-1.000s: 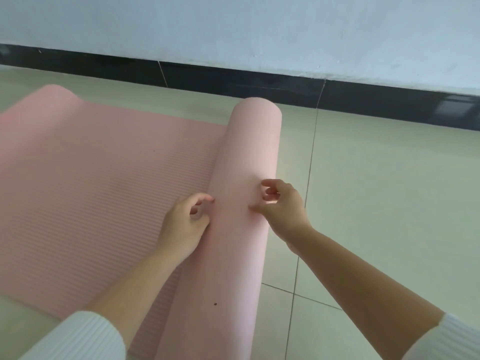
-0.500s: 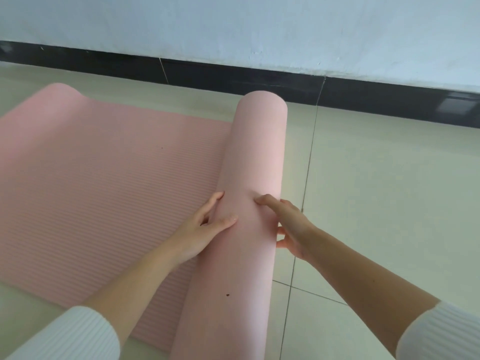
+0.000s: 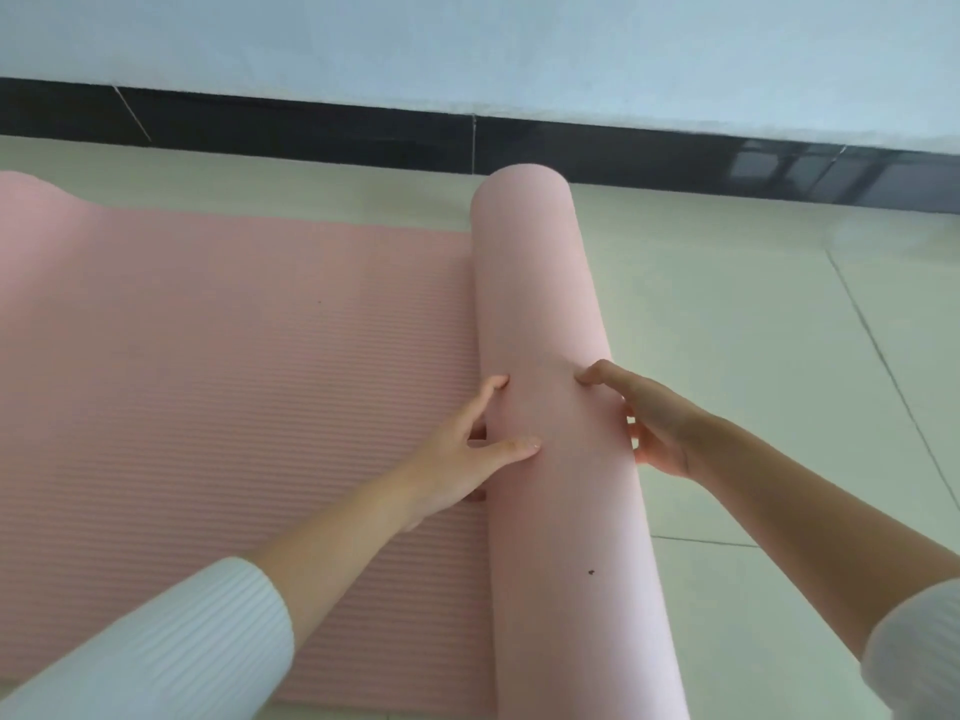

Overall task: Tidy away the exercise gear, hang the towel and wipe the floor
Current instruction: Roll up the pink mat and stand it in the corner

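A pink exercise mat lies on the floor, partly rolled up. Its flat ribbed part (image 3: pixel 234 381) stretches to the left. The thick roll (image 3: pixel 545 283) runs from the near edge toward the wall. My left hand (image 3: pixel 457 459) presses on the roll's left side, thumb and forefinger spread on it, the other fingers low in the crease where the roll meets the flat part. My right hand (image 3: pixel 654 418) rests on the roll's right side, one finger stretched over the top and the rest against its flank.
Pale floor tiles (image 3: pixel 753 356) lie to the right of the roll. A black skirting (image 3: pixel 311 127) runs along the foot of the light wall just beyond the roll's far end. The mat's far left end is slightly raised.
Both hands went from curled fingertips on top of the roll to spread fingers on its two sides. The roll has moved a little to the left over the flat part.
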The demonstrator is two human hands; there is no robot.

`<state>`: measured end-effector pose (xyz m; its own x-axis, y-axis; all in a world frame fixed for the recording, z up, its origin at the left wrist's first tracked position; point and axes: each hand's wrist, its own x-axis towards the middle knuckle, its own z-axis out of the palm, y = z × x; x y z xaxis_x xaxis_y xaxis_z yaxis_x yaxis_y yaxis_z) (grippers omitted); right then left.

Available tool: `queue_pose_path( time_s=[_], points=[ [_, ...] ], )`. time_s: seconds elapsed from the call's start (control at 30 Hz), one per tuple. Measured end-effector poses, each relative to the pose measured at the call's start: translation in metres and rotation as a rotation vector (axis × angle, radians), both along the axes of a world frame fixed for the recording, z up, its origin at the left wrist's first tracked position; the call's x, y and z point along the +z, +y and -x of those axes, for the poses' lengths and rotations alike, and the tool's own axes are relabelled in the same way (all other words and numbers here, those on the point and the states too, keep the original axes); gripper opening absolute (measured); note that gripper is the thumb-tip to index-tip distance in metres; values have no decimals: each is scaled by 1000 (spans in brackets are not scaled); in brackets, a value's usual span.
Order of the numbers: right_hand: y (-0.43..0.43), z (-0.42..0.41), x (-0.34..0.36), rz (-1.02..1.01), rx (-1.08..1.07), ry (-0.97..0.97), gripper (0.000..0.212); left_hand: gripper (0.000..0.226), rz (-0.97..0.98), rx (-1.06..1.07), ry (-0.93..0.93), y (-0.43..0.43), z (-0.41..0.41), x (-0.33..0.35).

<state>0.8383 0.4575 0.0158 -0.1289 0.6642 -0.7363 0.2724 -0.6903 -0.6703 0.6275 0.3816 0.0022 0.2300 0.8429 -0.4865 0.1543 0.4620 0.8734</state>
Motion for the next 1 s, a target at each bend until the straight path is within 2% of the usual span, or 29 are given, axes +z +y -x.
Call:
queue_pose_path(
  time_s=[0.33,0.4,0.47,0.5,0.7,0.83,1.0],
  points=[
    [-14,-175,13,-38,-162,-73,41,75,-40,-287,-33,27,-163,-11],
    [-17,-197,15,-63,-183,-120,52,76,-27,-329,-54,30,-187,-12],
    [-21,-213,9,-80,-220,-180,76,77,-9,-346,-62,31,-203,-14],
    [-23,-217,5,-89,-243,-200,81,76,-8,-340,-62,31,-207,-15],
    [-27,-208,5,-156,-224,-259,77,50,-37,-136,-82,29,-206,-17],
    [-26,-200,5,-183,-216,-293,73,61,57,33,-214,31,-213,-22],
    [-28,-200,4,-159,-285,-253,66,69,-75,69,-181,34,-227,-19]
  ],
)
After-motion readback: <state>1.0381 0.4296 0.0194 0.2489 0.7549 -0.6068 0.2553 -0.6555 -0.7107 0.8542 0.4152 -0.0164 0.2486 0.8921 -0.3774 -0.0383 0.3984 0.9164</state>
